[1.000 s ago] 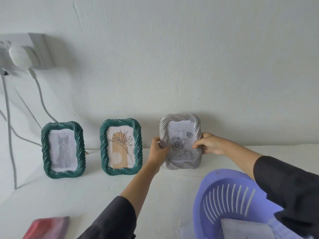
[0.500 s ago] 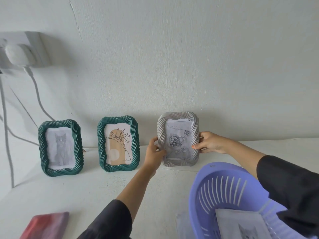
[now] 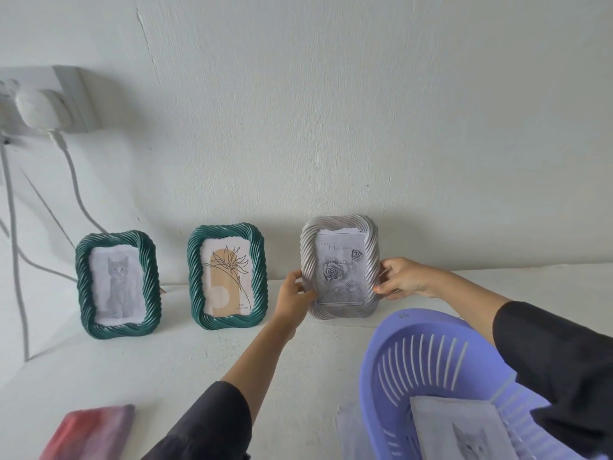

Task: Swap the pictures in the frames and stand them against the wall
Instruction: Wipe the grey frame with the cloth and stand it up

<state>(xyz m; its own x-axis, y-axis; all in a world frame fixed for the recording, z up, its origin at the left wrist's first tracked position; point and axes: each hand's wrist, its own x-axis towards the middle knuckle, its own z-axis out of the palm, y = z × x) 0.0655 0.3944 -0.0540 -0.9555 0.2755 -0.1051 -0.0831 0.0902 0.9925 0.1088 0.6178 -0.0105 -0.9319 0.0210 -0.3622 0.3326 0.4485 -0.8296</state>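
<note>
A silver twisted-rope frame (image 3: 339, 224) with a grey rose picture stands upright close to the white wall. My left hand (image 3: 293, 298) grips its left edge and my right hand (image 3: 403, 278) grips its right edge. To its left a green frame with a line-drawn flower on beige (image 3: 227, 276) leans against the wall. Farther left stands a green frame with a grey cat picture (image 3: 117, 284). Whether the silver frame's foot rests on the table is hidden by my hands and the basket.
A purple slotted plastic basket (image 3: 428, 353) sits near front right, holding a loose cat print (image 3: 464, 433). A red-pink flat object (image 3: 89, 431) lies at front left. A wall socket with a white plug (image 3: 39, 106) and hanging cables (image 3: 16, 247) is at upper left.
The view has shifted slightly; the silver frame stays between both hands near the wall, held a little more upright. The green frames have not moved.
</note>
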